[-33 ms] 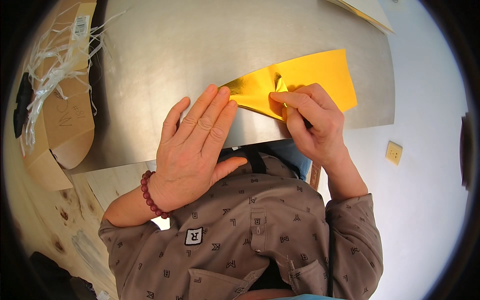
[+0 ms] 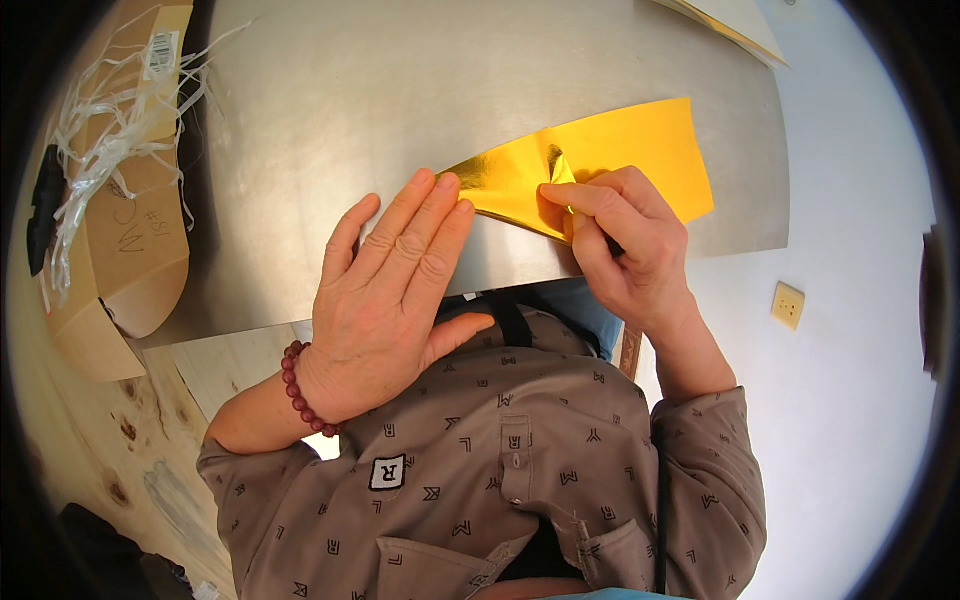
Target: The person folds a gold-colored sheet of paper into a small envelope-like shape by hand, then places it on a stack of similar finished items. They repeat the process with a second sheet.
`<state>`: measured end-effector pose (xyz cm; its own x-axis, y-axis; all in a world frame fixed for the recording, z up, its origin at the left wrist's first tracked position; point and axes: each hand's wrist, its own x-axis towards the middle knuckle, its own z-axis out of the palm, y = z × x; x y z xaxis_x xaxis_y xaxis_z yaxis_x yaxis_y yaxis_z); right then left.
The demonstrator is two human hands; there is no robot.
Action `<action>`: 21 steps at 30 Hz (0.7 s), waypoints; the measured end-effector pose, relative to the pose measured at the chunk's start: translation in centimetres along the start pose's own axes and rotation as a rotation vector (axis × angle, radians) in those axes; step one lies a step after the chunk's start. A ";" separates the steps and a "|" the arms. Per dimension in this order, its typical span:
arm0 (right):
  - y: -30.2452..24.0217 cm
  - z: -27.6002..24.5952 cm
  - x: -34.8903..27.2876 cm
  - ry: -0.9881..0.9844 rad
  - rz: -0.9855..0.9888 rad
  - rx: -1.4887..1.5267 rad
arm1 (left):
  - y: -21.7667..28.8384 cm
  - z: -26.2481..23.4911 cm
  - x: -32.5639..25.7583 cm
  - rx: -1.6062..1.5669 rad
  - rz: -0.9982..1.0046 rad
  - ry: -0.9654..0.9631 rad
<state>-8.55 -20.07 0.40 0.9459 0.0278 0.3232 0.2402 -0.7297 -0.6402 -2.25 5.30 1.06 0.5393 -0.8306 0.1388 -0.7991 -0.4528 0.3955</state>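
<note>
Head view: gold foil sheet point(image 2: 640, 150) on a metal tabletop point(image 2: 330, 80), beneath two bare hands.
The left hand point(image 2: 390, 270) is released and outstretched, its fingertips covering the sheet's narrow left end; the right hand point(image 2: 635, 245) has fingers curled at a raised crease, though whether they grasp the foil or the mostly hidden dark object point(image 2: 614, 246) cannot be told. The fisheye rim crops the cardboard point(image 2: 140, 215) at left.

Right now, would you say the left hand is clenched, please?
No, the left hand has its fingers extended toward the gold foil sheet.
</note>
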 end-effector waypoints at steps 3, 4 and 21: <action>0.0 0.1 -0.2 -0.001 0.004 -0.019 | 0.0 0.0 0.0 0.000 0.003 0.008; 0.0 0.1 -0.3 0.005 0.006 -0.033 | 0.0 0.1 0.0 0.006 0.006 0.011; -0.4 -0.1 -1.5 -0.071 -0.086 -0.363 | 1.7 0.7 -0.5 0.041 0.053 0.179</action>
<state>-10.11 -19.89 0.18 0.9415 0.1378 0.3076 0.2387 -0.9170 -0.3196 -4.08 4.67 1.00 0.5319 -0.7844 0.3190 -0.8358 -0.4259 0.3464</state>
